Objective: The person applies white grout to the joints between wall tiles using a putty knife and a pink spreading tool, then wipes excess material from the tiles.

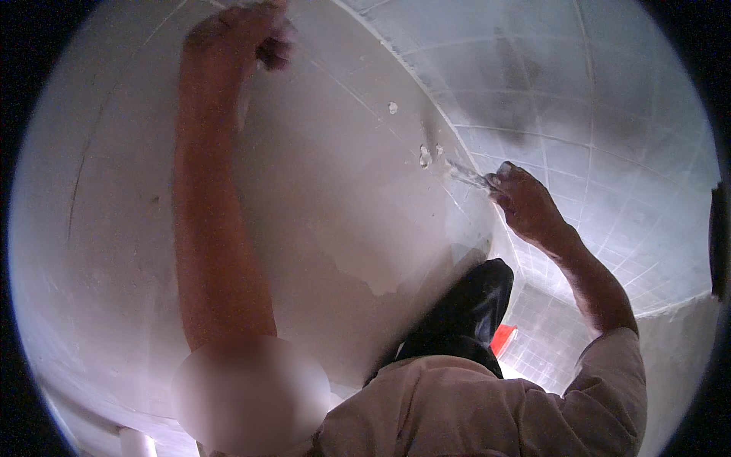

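My right hand [523, 199] grips a putty knife [470, 177] with its thumb and fingers closed round the handle end. The thin blade points left, at or very near the plastered wall [335, 206], close to the seam with the tiles. Left of the blade, two small chipped white spots [426, 156] mark the plaster, and another lies farther up. My left hand [236, 38] is raised at the upper left, in front of the wall, with its fingers curled. The top edge cuts it off, so whatever it may hold is hidden.
Pale tiles [617, 145] with light joints curve along the right. My bent leg [464, 312] in dark trousers is close to the wall. Beyond it sits an orange-red object [503, 339]. A dark object [717, 240] stands at the right rim. A long crack [80, 175] runs down the left.
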Demonstrator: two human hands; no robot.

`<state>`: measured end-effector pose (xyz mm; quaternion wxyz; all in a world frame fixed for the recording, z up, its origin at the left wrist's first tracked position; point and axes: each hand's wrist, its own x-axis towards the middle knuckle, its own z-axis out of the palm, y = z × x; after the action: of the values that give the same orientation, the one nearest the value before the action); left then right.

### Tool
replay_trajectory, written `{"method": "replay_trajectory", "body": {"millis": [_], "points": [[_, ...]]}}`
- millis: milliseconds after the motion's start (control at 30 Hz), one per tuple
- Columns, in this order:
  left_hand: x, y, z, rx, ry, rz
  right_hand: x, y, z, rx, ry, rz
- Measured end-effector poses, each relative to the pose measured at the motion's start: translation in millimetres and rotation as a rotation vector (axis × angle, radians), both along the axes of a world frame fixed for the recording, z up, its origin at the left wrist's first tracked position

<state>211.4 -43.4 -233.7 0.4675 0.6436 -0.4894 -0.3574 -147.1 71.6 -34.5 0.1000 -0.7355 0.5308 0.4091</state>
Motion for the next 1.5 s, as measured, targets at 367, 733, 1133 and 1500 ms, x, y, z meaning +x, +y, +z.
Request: {"method": "replay_trajectory", "body": {"millis": [367,733,1133,1500], "points": [[-104,43,71,-0.054,0.671,-0.961,38,0,-11,0.128,-1.037,-0.987],[-122,45,65,0.016,0.513,-0.502,30,-1,11,0.103,-0.961,-0.897],[-127,33,29,-0.005,0.786,-1.075,173,-245,1,-0.619,-0.375,0.715],[-126,49,35,0.012,0.549,-1.048,293,-236,31,-0.25,-0.027,0.479]]}}
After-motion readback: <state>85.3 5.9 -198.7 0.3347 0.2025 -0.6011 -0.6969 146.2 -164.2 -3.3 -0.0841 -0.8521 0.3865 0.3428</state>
